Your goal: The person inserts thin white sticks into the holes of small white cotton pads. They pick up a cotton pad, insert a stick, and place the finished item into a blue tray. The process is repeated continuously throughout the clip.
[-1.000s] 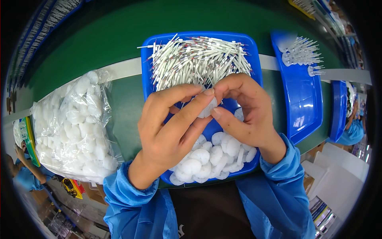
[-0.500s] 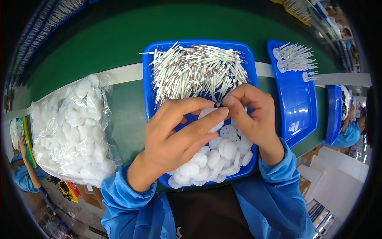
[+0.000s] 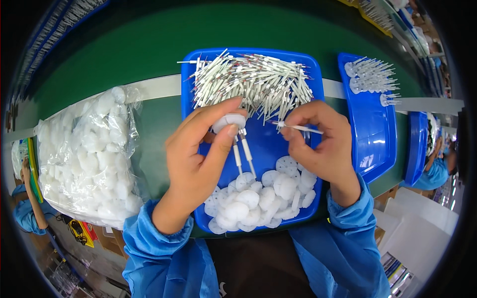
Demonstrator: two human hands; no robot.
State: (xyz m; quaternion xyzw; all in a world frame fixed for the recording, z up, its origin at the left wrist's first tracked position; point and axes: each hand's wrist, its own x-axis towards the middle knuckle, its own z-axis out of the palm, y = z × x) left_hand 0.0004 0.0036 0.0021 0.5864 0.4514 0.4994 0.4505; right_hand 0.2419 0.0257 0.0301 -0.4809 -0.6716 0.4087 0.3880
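Between the thumb and fingers of my left hand [image 3: 194, 146] is a round white plastic disc [image 3: 229, 120], held at its edge. Two thin white rods [image 3: 242, 155] hang down from it. My right hand [image 3: 323, 141] pinches a single thin white rod [image 3: 303, 128] with a dark tip, apart from the disc. Both hands are over a blue tray [image 3: 266, 135]. A heap of similar white rods [image 3: 253, 82] fills the far half of the tray. Loose translucent white discs [image 3: 263, 201] with small holes are piled in its near half.
On the left lies a clear plastic bag full of white discs [image 3: 94, 159]. To the right, a second blue tray [image 3: 370, 134] has discs with rods [image 3: 367, 77] at its far end. Another blue tray [image 3: 416, 149] stands beyond it. A person's blue sleeve [image 3: 437, 171] shows at the far right.
My left hand has turned and moved left, so the disc's rods now hang downward. My right hand has drawn apart from it, and a rod now shows in its fingers.
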